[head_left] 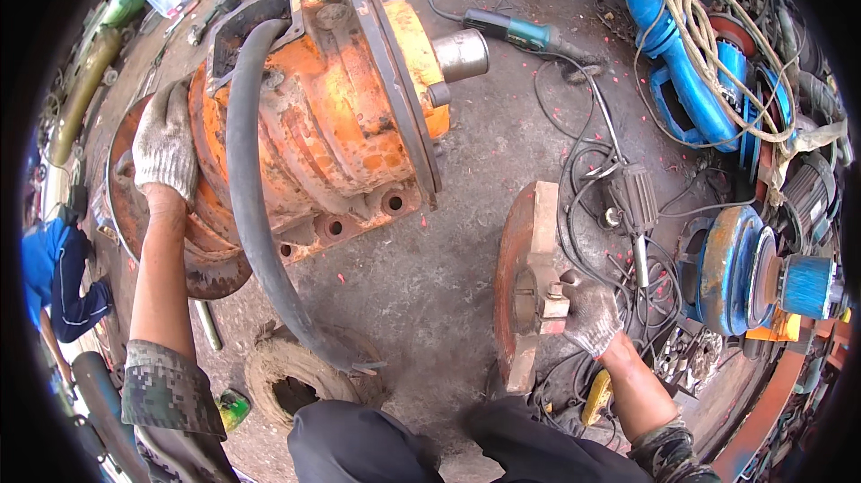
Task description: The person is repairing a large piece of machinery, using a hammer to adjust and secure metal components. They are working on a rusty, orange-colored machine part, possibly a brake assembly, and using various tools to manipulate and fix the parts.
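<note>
A large rusty orange machine housing (323, 124) with a steel shaft (462, 54) lies at upper left. A thick grey cable (249, 232) runs from its open box. My left hand (164, 144), in a white knitted glove, grips the housing at its left side, near the rusty round flange. My right hand (590, 314), also gloved, is closed on a thick rusty metal disc (516, 286) standing on edge at lower right, by a notched lug. Between my knees and the housing is a worn ring-shaped object (273, 366).
A co-worker in blue (49, 263) is at far left. A grinder (507, 27), another power tool (632, 200) and tangled cords lie right of the housing. Blue machines (682, 88) with rope and a blue coupling (726, 268) line the right side. Assorted metal parts line the left.
</note>
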